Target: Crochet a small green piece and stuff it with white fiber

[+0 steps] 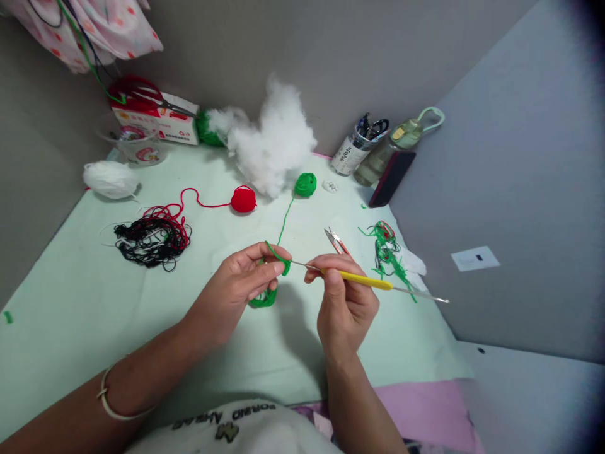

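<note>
My left hand (pixel 246 277) pinches a small green crochet piece (pixel 267 295), with green yarn looped over its forefinger. That strand runs back to a green yarn ball (pixel 305 184) near the wall. My right hand (pixel 343 296) grips a yellow-handled crochet hook (pixel 363 279); its metal tip points left into the green piece at my left fingertips. Both hands hover over the pale green table cover (pixel 94 296).
Small snips (pixel 336 241) lie just beyond the hook. Green yarn scraps (pixel 387 252) sit to the right, a red yarn ball (pixel 243 199), a black and red yarn tangle (pixel 154 236) and white yarn (pixel 109 179) to the left. White stuffing (pixel 276 142), a box with scissors (pixel 155 116), a pen jar (pixel 354 148), a bottle (pixel 392 148) line the wall.
</note>
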`<state>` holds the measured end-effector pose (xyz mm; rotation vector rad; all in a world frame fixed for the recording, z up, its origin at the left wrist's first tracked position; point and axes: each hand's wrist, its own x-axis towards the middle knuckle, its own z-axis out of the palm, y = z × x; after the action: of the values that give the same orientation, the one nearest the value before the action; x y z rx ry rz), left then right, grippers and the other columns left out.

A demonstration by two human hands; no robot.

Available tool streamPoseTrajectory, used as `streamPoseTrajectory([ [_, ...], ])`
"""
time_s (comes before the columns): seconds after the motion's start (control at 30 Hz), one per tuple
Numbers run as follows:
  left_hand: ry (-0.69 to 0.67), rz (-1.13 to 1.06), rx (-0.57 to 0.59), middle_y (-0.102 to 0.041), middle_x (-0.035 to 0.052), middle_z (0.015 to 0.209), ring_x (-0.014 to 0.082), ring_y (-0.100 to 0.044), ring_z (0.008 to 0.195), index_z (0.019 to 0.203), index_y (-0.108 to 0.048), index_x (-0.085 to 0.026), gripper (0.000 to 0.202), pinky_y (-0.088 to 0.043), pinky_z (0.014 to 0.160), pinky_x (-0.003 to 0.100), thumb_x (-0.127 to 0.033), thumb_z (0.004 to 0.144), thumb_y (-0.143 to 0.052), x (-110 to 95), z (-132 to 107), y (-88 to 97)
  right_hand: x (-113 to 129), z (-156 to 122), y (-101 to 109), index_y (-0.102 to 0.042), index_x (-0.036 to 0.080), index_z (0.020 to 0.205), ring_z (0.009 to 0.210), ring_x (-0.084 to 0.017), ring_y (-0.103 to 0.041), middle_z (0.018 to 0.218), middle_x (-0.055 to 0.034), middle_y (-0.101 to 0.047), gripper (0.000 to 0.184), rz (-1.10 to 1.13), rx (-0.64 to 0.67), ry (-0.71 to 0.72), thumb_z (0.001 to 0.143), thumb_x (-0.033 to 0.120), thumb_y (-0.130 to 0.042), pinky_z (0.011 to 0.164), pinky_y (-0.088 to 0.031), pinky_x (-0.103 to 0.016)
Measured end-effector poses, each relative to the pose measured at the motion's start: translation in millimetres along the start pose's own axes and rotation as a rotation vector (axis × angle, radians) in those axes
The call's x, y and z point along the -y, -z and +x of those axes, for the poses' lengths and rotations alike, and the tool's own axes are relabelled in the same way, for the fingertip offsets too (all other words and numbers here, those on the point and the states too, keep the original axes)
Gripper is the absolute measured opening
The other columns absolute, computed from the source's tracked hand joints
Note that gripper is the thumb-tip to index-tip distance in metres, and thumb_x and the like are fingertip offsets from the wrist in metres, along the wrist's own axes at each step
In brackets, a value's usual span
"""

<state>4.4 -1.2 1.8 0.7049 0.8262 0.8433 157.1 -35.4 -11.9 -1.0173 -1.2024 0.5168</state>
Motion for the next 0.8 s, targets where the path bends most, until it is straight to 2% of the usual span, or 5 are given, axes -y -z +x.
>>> streamPoseTrajectory([
  [0.3,-0.024,0.01,-0.001,-0.05,-0.0053,0.063,0.0085,-0.043,0.058,0.094,-0.074,-0.02,0.013,-0.028,0.054,0.023,-0.026,0.083,-0.078,0.1,-1.7,-2.6,2.0,-1.7,0.1,-0.074,0.025,0.099,0.074,-0.017,-0.066,0.084,-0.0016,-0.072,0.021,-0.124,0.009,0.089,0.1,0.015,-0.056,0.064,-0.055,-0.034],
  [0.6,-0.033,0.05,-0.013,-0.051,-0.0047,0.064,0.0097,-0.042,0.058,0.096,-0.072,-0.021,0.012,-0.028,0.054,0.024,-0.027,0.086,-0.075,3.1,-1.5,-0.3,1.3,-3.4,-0.5,-0.074,0.025,0.099,0.076,-0.017,-0.066,0.083,-0.0017,-0.072,0.023,-0.152,0.014,0.112,0.099,0.012,-0.056,0.065,-0.054,-0.034],
  [0.8,-0.031,0.026,0.003,-0.055,-0.0054,0.07,0.0073,-0.043,0.056,0.097,-0.069,-0.021,0.022,-0.029,0.053,0.023,-0.028,0.081,-0.082,0.8,-0.4,-5.9,-2.0,-3.4,-3.1,-0.076,0.027,0.101,0.078,-0.018,-0.068,0.085,-0.0023,-0.074,0.021,-0.098,0.016,0.066,0.1,0.016,-0.058,0.064,-0.056,-0.033],
])
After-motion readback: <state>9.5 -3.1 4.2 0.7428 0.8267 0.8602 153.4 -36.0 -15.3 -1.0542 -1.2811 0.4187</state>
